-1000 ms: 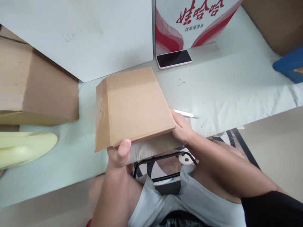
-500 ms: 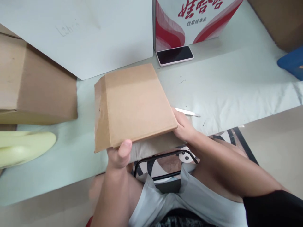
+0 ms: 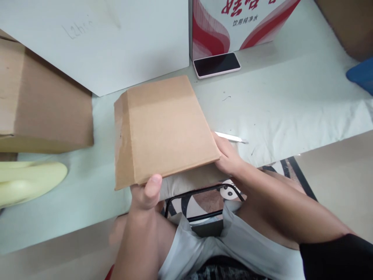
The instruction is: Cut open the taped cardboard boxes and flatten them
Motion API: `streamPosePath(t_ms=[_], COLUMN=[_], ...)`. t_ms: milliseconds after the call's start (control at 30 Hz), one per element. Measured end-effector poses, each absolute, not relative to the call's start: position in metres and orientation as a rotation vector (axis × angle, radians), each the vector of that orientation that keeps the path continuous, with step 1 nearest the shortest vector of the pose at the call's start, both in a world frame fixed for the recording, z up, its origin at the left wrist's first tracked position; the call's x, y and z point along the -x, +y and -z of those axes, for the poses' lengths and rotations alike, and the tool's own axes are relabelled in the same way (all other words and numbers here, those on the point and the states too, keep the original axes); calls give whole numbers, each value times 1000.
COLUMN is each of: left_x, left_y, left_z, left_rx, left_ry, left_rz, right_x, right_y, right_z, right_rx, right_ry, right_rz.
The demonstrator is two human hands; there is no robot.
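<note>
A brown cardboard box [image 3: 163, 128] is held tilted above the pale sheet [image 3: 276, 105] in front of me. My left hand [image 3: 145, 192] grips its near left corner, thumb up against the front edge. My right hand [image 3: 229, 157] clasps the near right corner, fingers tucked under the box. A folded flap shows below the near edge between both hands.
A phone [image 3: 217, 64] lies face up behind the box, before a red-and-white carton [image 3: 233, 27]. A white board [image 3: 110, 42] leans at the back. A larger brown box [image 3: 43, 101] and a pale yellow object [image 3: 29, 181] sit left. A thin white pen-like tool [image 3: 231, 137] lies right; a blue item [image 3: 361, 74] far right.
The view has shifted slightly; the box appears a little higher and further left in the picture. Both hands keep the same grip on its near corners.
</note>
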State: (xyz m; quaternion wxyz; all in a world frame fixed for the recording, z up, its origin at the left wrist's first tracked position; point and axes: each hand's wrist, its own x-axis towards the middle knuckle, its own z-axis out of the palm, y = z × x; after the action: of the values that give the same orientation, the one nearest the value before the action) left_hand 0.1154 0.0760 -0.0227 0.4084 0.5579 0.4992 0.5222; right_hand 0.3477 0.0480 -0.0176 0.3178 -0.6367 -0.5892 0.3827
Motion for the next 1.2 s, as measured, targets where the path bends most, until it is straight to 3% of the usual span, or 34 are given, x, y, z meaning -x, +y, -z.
streamPosePath(t_ms=[1200], left_x=[-114], left_y=[92], left_z=[42], left_rx=[-1449], left_ry=[1130], left_rz=[-1471], right_x=[-345], right_y=[51], right_z=[18], right_rx=[1685], right_ry=[-1540], right_rz=[-995])
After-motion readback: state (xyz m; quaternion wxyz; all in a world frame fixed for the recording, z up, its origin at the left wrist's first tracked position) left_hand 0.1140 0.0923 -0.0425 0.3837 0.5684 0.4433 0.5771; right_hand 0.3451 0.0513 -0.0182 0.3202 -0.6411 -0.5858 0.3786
